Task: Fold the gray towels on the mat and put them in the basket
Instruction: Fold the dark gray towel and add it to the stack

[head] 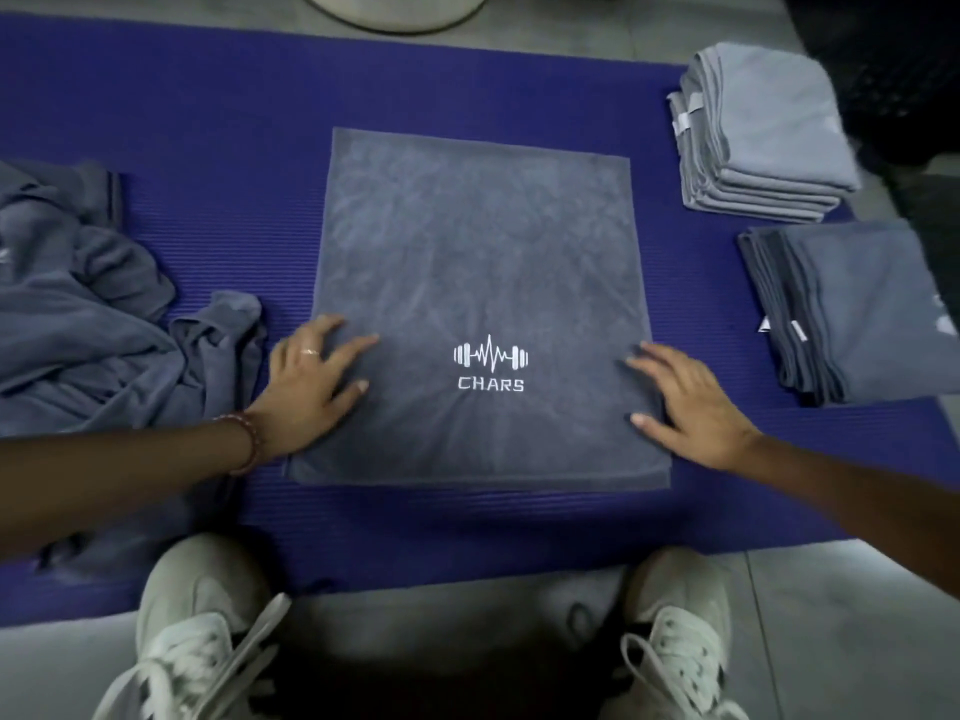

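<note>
Towel (478, 283) flat on mat (208, 122) | fingers of both hands spread, pressing its near side edges

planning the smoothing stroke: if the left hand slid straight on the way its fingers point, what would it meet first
The left hand rests flat on the spread gray towel, fingers pointing across it. Going straight on, it would probably meet the white CHARS logo first, then the right hand beyond.

Your crumpled towel heap (78, 330) runs off the left edge, the darker folded stack (857, 309) off the right. The pale round thing (395, 10) at top is mostly cut away; the black shape (893, 70) top right is too dark to identify.
</note>
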The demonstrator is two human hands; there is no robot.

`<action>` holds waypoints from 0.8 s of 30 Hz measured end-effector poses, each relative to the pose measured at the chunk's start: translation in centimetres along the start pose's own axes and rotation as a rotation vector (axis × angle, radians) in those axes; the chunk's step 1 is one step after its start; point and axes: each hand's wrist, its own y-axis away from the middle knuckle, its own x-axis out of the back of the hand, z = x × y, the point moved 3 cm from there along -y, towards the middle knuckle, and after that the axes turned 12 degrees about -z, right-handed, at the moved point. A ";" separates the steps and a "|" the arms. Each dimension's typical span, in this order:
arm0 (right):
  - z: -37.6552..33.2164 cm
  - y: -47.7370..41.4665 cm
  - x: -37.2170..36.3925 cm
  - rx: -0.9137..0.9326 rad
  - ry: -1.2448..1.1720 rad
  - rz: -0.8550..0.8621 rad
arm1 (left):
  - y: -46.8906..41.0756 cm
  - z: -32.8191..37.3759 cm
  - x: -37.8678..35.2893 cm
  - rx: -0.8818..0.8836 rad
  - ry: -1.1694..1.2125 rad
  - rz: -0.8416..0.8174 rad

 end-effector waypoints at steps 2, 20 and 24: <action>0.4 -1.1 1.1 -0.222 -0.269 0.152 | -1.1 -0.4 0.8 0.230 0.117 0.044; -2.9 5.0 -1.0 0.043 -0.139 -0.177 | 5.0 -0.5 0.7 -0.446 0.024 -0.278; -3.2 5.5 -0.3 0.023 -0.115 -0.164 | 5.4 -0.1 1.2 -0.448 -0.013 -0.304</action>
